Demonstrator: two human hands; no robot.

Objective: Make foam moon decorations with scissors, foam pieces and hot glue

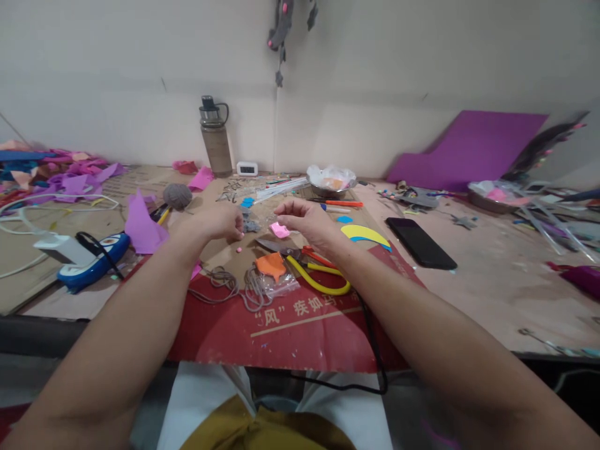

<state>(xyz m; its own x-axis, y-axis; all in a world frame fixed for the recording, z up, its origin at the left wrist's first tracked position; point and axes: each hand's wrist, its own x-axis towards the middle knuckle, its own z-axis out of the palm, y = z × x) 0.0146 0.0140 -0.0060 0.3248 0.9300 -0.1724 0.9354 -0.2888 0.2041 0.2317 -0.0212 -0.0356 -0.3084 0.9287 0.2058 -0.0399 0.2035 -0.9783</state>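
Observation:
Both my arms reach forward over a red-printed cardboard sheet (300,325). My left hand (220,222) is curled closed just left of a small grey piece (250,225); what its fingers hold is hidden. My right hand (302,215) hovers with fingers pinched together above a small pink foam piece (280,230); I cannot make out anything in the pinch. Below the hands lie an orange foam shape (270,264) on a clear bag, grey cord (234,284), and yellow-handled pliers (319,278).
A black phone (420,242) lies to the right, beside a yellow and blue crescent (365,235). A water bottle (215,137), a small clock (247,168) and a metal bowl (328,187) stand at the back. Purple scraps (75,181), a grey yarn ball (177,195) and a glue gun (91,265) lie left.

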